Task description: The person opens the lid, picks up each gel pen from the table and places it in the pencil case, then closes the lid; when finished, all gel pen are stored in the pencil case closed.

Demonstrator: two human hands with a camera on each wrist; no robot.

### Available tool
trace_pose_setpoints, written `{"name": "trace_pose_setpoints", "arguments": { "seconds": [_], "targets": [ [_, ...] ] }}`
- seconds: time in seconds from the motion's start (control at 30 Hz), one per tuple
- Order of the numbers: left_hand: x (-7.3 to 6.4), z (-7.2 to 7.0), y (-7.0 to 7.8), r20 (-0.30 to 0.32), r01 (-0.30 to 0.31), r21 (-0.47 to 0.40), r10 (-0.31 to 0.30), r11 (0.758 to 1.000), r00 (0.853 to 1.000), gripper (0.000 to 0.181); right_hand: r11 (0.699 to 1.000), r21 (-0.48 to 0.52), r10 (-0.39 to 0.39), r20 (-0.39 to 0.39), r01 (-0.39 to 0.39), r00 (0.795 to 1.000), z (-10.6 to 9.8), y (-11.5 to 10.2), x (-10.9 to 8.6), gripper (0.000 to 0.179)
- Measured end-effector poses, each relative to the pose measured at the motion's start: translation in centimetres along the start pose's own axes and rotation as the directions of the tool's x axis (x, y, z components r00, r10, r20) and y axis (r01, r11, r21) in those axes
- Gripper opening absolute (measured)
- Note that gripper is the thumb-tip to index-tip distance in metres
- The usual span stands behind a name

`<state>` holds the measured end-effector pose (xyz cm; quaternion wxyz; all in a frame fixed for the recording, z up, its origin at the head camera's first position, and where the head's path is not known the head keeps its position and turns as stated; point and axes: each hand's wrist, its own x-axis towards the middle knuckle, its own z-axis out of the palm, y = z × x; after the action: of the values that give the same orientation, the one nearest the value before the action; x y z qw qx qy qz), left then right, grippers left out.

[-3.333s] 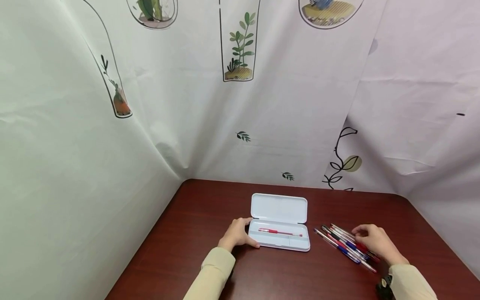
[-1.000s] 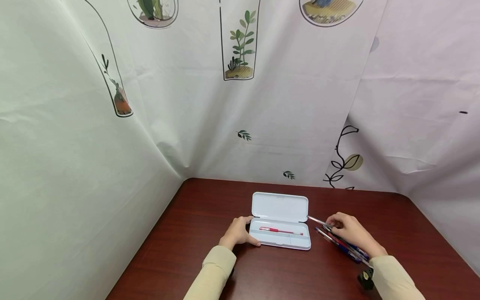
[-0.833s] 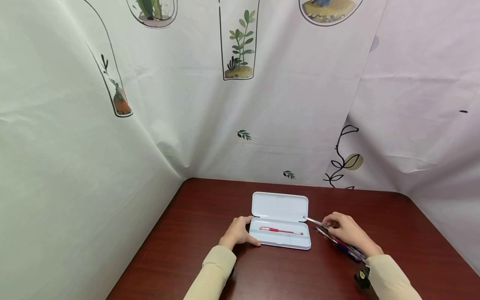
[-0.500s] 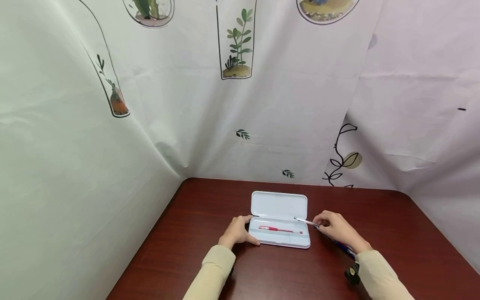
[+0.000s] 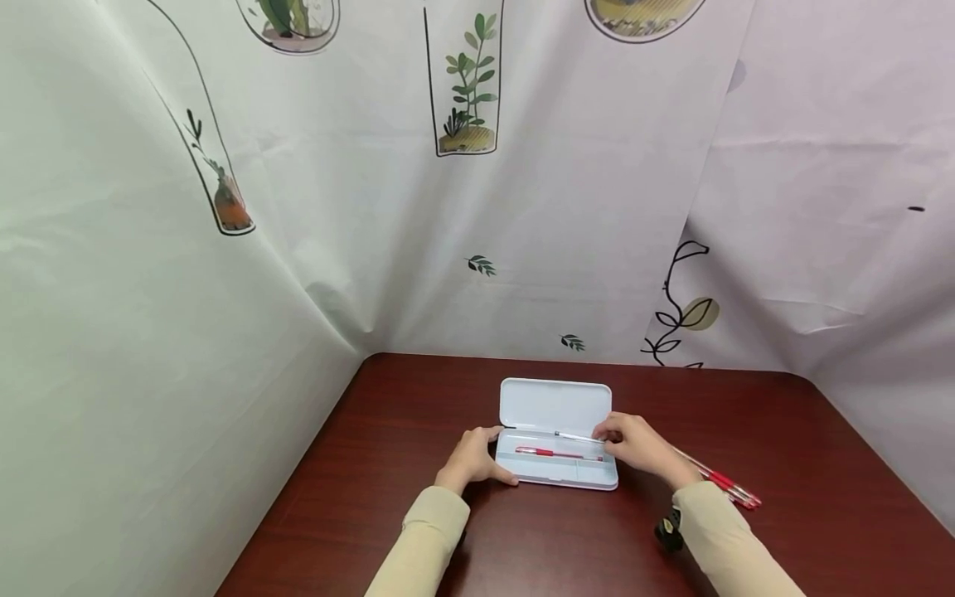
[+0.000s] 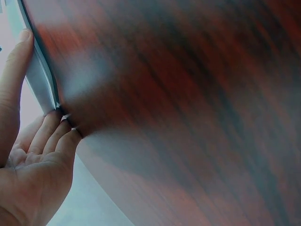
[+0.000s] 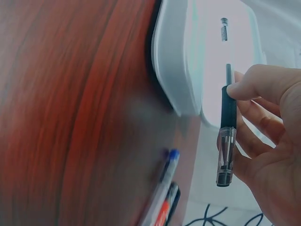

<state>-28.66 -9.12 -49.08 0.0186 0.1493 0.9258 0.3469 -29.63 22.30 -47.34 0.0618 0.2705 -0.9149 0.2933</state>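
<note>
A white pencil case [image 5: 555,404] lies open on the table, its lid tipped back. A red pen [image 5: 548,453] rests in its tray. My left hand [image 5: 470,460] holds the case's left end, thumb at the front and fingers at the back; the left wrist view shows the thumb against the case edge [image 6: 42,84]. My right hand [image 5: 642,448] is over the case's right end and pinches a gel pen [image 5: 574,437] between thumb and fingers. In the right wrist view this gel pen [image 7: 228,108] has a black grip and a clear, black-tipped end.
Several loose pens [image 5: 727,485] lie right of the case, partly hidden by my right forearm; a blue-ended pen [image 7: 173,157] shows among them. The dark red-brown table [image 5: 425,398] meets a patterned white cloth [image 5: 418,249] at the back and sides.
My right hand has picked up a pen from the pile and carried it left over the case. The left hand stays on the case, and the red pen stays in the tray.
</note>
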Motion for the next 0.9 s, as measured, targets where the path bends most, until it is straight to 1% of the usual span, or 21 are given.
{"name": "trace_pose_setpoints", "arguments": {
  "seconds": [0.2, 0.27, 0.47, 0.7, 0.87, 0.9],
  "targets": [
    [0.1, 0.0, 0.0, -0.004, -0.009, 0.004, 0.009, 1.0, 1.0, 0.092, 0.999, 0.031, 0.013, 0.043, -0.015, 0.999, 1.0, -0.8, 0.8, 0.017],
    [0.0, 0.0, 0.1, -0.006, -0.01, 0.006, 0.01, 1.0, 1.0, 0.091, 0.999, 0.037, 0.006, 0.053, -0.008, 0.999, 1.2, -1.0, 1.0, 0.016],
    [-0.1, -0.1, 0.1, -0.003, -0.006, -0.001, 0.006, 1.0, 1.0, 0.091, 0.999, 0.048, -0.027, 0.052, 0.024, 0.998, 2.1, -1.4, 1.7, 0.017],
    [-0.2, 0.1, 0.0, -0.011, -0.021, -0.003, 0.021, 1.0, 1.0, 0.09, 0.997, 0.076, -0.032, 0.071, 0.027, 0.997, 3.1, -2.0, 2.3, 0.015],
    [-0.3, 0.1, -0.1, -0.014, -0.019, 0.0, 0.019, 1.0, 1.0, 0.09, 0.995, 0.077, -0.067, 0.068, 0.062, 0.995, 3.9, -2.4, 2.7, 0.017],
    [-0.2, 0.1, -0.1, -0.016, -0.018, 0.003, 0.018, 1.0, 1.0, 0.09, 0.995, 0.076, -0.065, 0.067, 0.06, 0.996, 4.0, -2.5, 2.7, 0.018]
  ]
}}
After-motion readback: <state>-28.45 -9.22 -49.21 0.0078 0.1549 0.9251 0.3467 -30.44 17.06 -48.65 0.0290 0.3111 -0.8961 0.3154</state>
